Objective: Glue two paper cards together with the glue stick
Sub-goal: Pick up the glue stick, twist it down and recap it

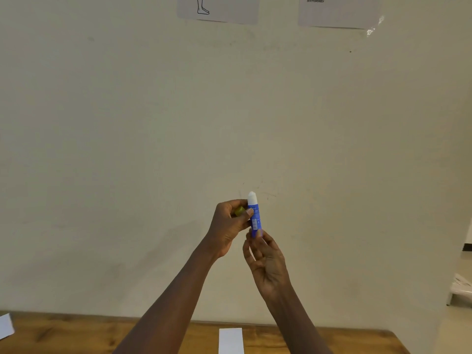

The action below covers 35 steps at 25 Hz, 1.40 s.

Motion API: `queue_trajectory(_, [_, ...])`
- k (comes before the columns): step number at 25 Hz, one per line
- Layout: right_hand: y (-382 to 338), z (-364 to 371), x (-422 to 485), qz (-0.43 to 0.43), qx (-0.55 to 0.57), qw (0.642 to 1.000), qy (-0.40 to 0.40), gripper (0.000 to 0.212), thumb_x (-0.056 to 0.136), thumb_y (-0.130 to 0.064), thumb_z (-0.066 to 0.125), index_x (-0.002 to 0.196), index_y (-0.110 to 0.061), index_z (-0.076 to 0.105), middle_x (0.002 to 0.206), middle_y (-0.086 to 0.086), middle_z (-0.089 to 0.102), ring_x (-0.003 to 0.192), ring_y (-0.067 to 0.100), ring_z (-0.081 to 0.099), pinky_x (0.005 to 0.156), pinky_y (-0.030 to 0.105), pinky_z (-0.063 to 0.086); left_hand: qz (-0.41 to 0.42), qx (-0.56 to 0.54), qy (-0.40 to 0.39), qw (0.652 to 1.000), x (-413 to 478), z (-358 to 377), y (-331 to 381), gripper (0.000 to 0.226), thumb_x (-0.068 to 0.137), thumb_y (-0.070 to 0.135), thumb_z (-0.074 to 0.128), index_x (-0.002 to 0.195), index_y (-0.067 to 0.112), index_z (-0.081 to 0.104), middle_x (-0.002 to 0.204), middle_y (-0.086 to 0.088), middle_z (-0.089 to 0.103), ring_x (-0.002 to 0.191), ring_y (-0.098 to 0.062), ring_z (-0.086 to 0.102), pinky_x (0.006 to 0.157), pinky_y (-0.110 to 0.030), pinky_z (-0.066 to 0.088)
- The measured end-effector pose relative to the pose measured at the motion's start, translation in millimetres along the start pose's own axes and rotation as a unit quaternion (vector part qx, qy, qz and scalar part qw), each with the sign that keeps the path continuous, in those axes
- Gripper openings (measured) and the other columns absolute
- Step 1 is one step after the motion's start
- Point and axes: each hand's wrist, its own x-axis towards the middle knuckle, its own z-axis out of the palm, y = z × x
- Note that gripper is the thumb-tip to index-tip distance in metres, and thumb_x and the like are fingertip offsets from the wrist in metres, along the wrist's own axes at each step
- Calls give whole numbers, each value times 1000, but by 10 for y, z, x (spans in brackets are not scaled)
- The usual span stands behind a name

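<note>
Blue glue stick (pixel 255 218), uncapped: held upright in mid-air, white tip up, well above wooden table (pixel 76 337). Left hand (pixel 226 227): curled round yellow cap (pixel 239 211), thumb against barrel. Right hand (pixel 268 264): pinching barrel base. White card (pixel 230 341): flat below, between the forearms. Second card (pixel 5 326): far left. Tip likely needs turning downward.

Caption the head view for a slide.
Left hand holds the cap against the uncapped glue stick; right hand pinches its base.

A foot drawing (pixel 218 8) and a QR-code sheet (pixel 339 12) hang on the cream wall (pixel 127 123). A wooden table (pixel 63 335) stands below.
</note>
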Motion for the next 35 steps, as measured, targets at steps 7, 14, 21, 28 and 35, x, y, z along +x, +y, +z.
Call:
queue_trajectory(7, [-27, -29, 4, 19, 34, 999, 13, 16, 75, -16, 58, 87, -5, 60, 67, 10, 69, 53, 11, 67, 48, 19, 56, -6, -10, -19, 1000, -14, 39, -47, 18, 85, 2, 52, 101, 6, 60, 80, -5, 64, 69, -10, 66, 65, -18, 56])
queue_trajectory(14, [-125, -43, -16, 95, -66, 993, 30, 44, 84, -43, 47, 87, -2, 62, 53, 7, 65, 41, 10, 59, 42, 15, 52, -5, -12, -16, 1000, -50, -2, -107, 18, 86, 3, 52, 101, 10, 59, 84, -4, 64, 78, -15, 63, 66, -18, 56])
queue_trajectory(21, [2, -29, -25, 6, 10, 1000, 6, 21, 83, -20, 54, 93, -3, 63, 71, 11, 74, 65, 17, 71, 58, 25, 60, 0, -6, -7, 1000, -28, 37, -66, 21, 87, 2, 51, 105, 7, 59, 83, -2, 65, 72, -11, 66, 63, -16, 56])
queue_trajectory(28, [-59, 37, -59, 22, 45, 999, 22, 23, 80, -16, 56, 97, -1, 59, 66, 12, 71, 53, 11, 68, 48, 18, 56, -4, -21, -10, 1000, -47, 35, -68, 27, 86, 2, 51, 112, 0, 56, 89, -3, 64, 76, -12, 66, 64, -18, 56])
queue_trajectory(35, [-95, 3, -84, 57, -11, 997, 46, 43, 74, -41, 58, 89, -1, 61, 63, 11, 72, 50, 12, 67, 46, 18, 55, 0, -15, -7, 1000, -56, 45, -55, 28, 86, 1, 50, 114, 1, 55, 87, -1, 63, 78, -13, 62, 61, -14, 54])
